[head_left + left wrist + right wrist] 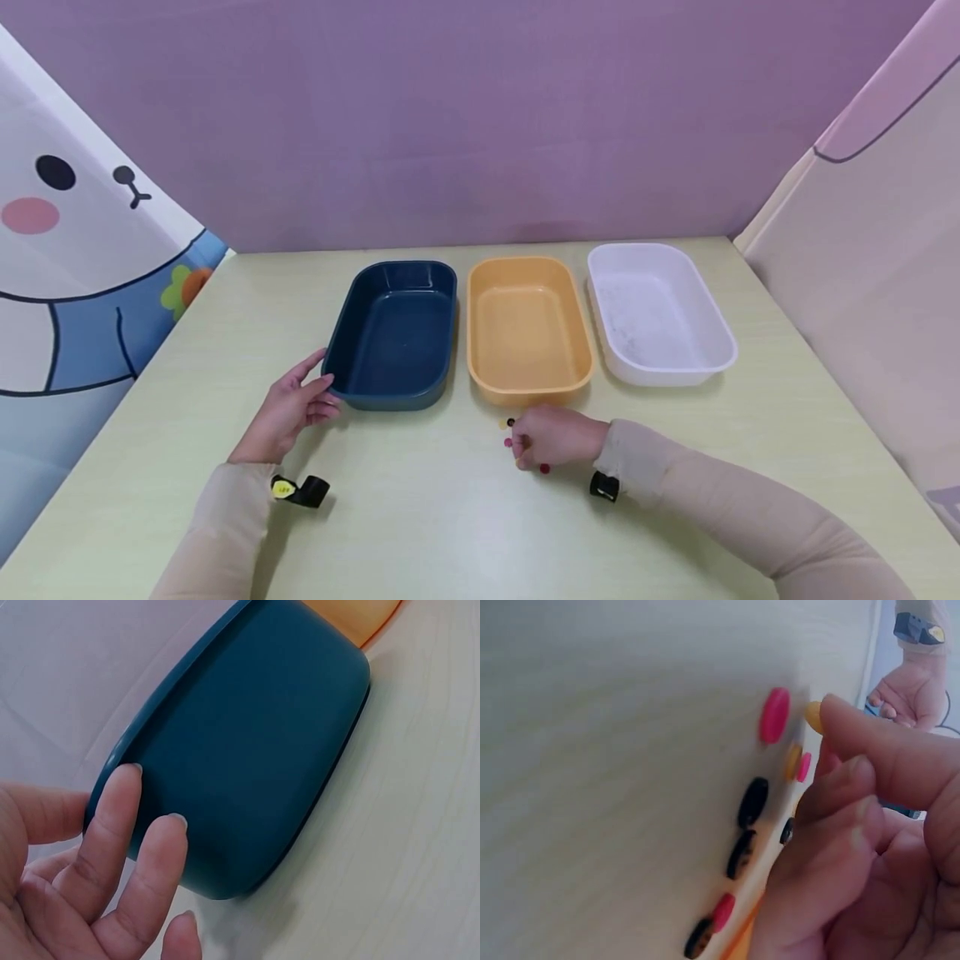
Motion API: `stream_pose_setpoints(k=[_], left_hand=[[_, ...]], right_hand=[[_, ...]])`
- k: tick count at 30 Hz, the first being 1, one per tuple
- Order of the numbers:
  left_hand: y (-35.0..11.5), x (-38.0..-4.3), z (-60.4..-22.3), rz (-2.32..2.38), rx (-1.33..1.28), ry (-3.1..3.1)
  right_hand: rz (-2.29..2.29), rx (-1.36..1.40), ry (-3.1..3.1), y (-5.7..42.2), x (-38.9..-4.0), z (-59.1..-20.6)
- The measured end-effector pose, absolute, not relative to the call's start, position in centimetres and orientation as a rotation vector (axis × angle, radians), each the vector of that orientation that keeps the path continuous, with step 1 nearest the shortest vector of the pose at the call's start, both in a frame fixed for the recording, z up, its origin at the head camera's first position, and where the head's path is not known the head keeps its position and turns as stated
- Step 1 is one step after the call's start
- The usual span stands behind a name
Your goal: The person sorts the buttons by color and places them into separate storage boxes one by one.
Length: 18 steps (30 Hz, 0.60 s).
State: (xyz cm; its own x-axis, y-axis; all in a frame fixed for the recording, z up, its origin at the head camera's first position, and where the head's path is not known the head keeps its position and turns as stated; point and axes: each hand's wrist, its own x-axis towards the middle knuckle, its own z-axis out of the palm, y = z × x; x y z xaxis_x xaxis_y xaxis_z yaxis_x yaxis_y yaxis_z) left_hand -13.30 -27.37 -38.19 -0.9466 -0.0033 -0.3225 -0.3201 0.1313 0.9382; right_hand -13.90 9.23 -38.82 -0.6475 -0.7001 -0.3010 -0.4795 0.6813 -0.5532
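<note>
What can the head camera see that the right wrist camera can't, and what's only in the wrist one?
Only the head view shows the white tub, the purple cloth at the back and the cartoon's black eye.

Only the right wrist view shows the row of black buttons with a red one among them; in the head view, the hand seems to hide them.

Both show the right hand pinching a yellow button, the left hand, and the orange tub, though the wrist view catches only its edge.
</note>
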Motion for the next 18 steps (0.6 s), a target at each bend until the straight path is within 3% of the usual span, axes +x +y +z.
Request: stream_pose_setpoints(k=[10,18], left_hand=[[-27.4,-13.3,-38.4,1.931,-0.311,2.137],[-27.6,-13.5,-38.3,1.914,-0.226,2.122]], right_hand=[[-0.769,-1.098,2.344,9.2,-14.4,-36.4],[-0.764,-1.012,2.425,7.3,-16.6,-33.1]])
